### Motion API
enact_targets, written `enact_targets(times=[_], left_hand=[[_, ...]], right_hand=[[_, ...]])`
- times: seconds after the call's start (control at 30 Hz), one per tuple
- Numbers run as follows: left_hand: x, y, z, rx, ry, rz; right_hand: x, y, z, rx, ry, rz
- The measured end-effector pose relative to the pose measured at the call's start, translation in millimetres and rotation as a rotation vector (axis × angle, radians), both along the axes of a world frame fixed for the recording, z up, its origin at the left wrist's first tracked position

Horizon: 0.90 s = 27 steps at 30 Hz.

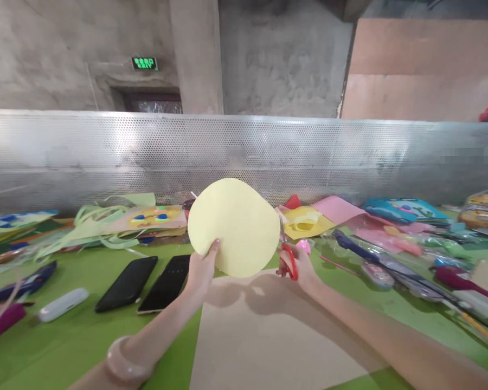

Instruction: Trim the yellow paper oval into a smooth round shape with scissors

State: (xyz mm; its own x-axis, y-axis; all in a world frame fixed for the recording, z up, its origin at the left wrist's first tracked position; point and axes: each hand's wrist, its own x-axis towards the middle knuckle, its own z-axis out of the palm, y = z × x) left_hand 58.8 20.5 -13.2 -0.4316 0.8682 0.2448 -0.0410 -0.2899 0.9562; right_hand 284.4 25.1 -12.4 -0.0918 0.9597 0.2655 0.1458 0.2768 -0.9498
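Observation:
My left hand (202, 269) pinches the lower left edge of a pale yellow, roughly round paper cutout (232, 226), holding it upright above the table. My right hand (299, 265) grips red-handled scissors (288, 250), whose blades point up at the cutout's right edge. A bracelet sits on my left wrist. Under both hands a tan sheet of card (268, 336) lies flat on the green table cover (85, 336).
Two black phones (127, 283) (166, 283) lie left of the card, with a white marker (63, 304) further left. Coloured paper scraps and strips (101, 222) pile up at the back left. Craft packets, pens and pink sheets (390, 227) crowd the right. A perforated metal barrier (244, 151) backs the table.

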Motion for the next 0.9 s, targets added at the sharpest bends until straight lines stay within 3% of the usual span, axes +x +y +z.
enact_targets(times=[0.9], left_hand=[[4,-2,-3.0,0.013,0.003,-0.027]], right_hand=[[-5,-2,3.4,-0.036,0.044,0.003]])
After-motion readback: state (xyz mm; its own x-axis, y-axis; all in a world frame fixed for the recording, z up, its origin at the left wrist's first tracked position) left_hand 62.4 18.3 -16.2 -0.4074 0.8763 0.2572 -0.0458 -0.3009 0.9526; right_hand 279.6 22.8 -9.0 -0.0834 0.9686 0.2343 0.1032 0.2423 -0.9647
